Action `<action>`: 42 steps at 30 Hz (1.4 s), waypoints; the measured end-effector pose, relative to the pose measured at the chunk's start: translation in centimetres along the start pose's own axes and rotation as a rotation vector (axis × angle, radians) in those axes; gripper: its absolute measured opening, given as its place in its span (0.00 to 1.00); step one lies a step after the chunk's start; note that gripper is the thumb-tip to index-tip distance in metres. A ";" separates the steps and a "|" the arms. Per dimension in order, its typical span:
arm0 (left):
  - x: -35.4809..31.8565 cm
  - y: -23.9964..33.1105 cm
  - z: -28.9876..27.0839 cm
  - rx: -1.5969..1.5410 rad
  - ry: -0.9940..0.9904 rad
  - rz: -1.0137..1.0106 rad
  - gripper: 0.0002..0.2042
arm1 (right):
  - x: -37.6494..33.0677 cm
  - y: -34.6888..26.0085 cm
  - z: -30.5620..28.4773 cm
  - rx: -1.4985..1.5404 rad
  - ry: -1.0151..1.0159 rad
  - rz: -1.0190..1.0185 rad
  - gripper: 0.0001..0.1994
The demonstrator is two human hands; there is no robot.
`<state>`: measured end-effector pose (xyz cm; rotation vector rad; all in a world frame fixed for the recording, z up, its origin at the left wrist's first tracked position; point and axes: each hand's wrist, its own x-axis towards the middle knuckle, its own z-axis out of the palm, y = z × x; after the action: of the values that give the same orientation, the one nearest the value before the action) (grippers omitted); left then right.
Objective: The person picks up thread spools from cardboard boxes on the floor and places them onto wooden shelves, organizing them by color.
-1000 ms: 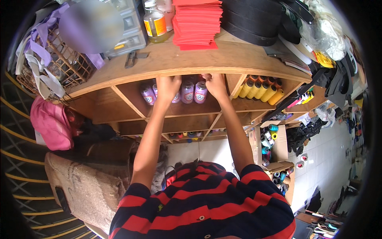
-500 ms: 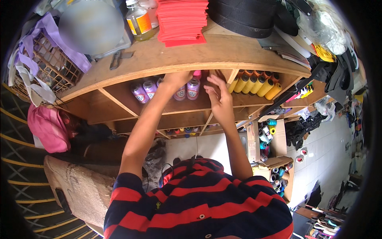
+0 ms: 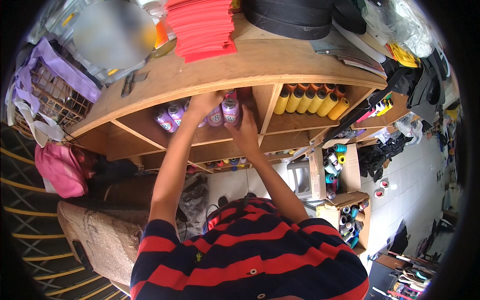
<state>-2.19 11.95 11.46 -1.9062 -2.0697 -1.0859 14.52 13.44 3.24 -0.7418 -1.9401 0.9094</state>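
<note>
Purple thread spools (image 3: 230, 111) with round labels stand upright in a row inside a wooden shelf compartment. My left hand (image 3: 206, 103) reaches over the row from the front, its fingertips near the spool tops and partly hidden under the upper board. Behind the front row, a pink spool (image 3: 231, 93) shows in part beside those fingertips. My right hand (image 3: 244, 134) is at the right end of the row. Its fingers stretch up along the right side of the last purple spool, with the thumb apart at its lower front; whether they press on it I cannot tell.
Yellow and orange spools (image 3: 311, 102) fill the compartment to the right, past a wooden divider (image 3: 270, 107). On the top board (image 3: 200, 75) are a red stack of sheets (image 3: 200, 30) and black rolls (image 3: 287, 17). Open cartons of spools (image 3: 352, 170) stand lower right.
My right hand has moved left and inward to the last purple spool. My left hand stays over the row. The whole view has shifted, with the shelf now further left.
</note>
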 end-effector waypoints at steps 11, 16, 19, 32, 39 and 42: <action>-12.7 4.0 4.9 -0.172 0.411 -0.457 0.04 | -0.2 2.5 2.0 -0.085 0.074 0.029 0.30; -14.6 2.3 5.9 -0.138 0.287 -0.331 0.08 | -0.3 3.2 2.0 -0.087 0.038 0.042 0.30; -14.8 1.9 5.8 -0.114 0.203 -0.305 0.11 | -0.4 3.5 2.3 -0.100 0.055 0.028 0.29; -14.7 1.4 5.7 -0.069 0.154 -0.273 0.15 | -0.5 3.6 2.0 -0.137 0.014 -0.018 0.34; -16.3 0.6 5.6 -0.003 0.152 -0.135 0.13 | -4.7 1.9 0.4 -0.140 0.115 -0.011 0.34; -18.3 0.5 6.1 -0.049 0.103 -0.073 0.13 | -8.7 1.3 -2.4 -0.147 0.124 0.019 0.31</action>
<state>4.05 0.46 -2.67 -1.7678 -2.0905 -1.2339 20.86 8.25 -0.72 -0.8825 -1.9074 0.7200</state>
